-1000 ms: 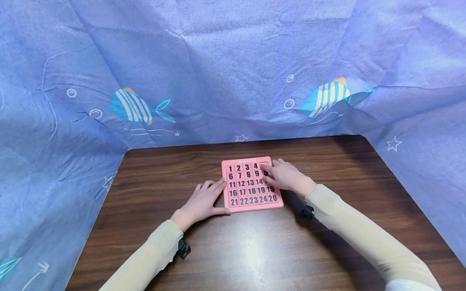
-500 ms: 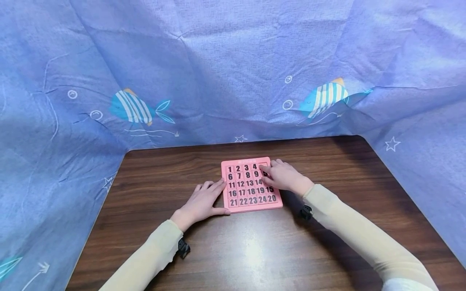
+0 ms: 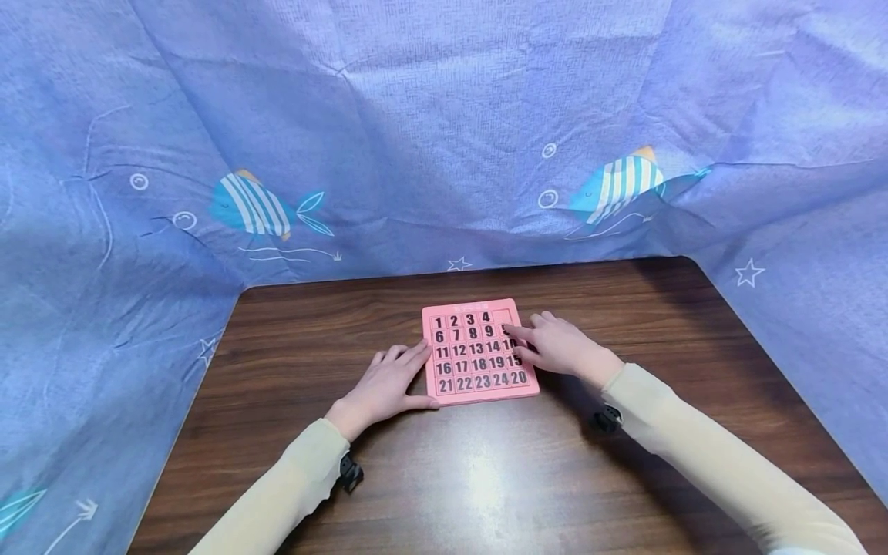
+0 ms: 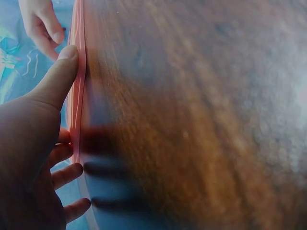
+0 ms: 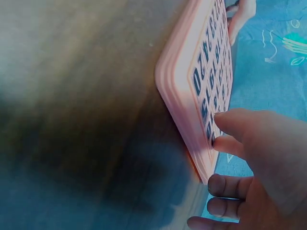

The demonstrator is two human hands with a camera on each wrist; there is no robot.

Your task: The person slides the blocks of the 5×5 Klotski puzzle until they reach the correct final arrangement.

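Observation:
A pink number sliding puzzle (image 3: 486, 398) lies flat on the table, its black-numbered tiles set in rows. The top right slot holds no tile. My left hand (image 3: 385, 385) rests against the puzzle's left side, fingers along that edge and thumb at the near left corner; the left wrist view shows the thumb (image 4: 55, 79) straight against the pink edge. Over the right column, my right hand (image 3: 562, 347) reaches in with its index fingertip at the 5 tile (image 3: 506, 330) and its thumb near the 10 tile. In the right wrist view its other fingers (image 5: 230, 187) are off the board.
The dark wood-grain table (image 3: 312, 324) extends around the puzzle on all sides. Behind it and along both sides hangs a blue cloth (image 3: 444, 139) printed with striped fish. A black strap device (image 3: 350, 472) sits at each wrist.
My right hand has drawn back to the right and slightly nearer, its index fingertip moving from the top right slot to the 5 tile. The left hand and the puzzle stay put.

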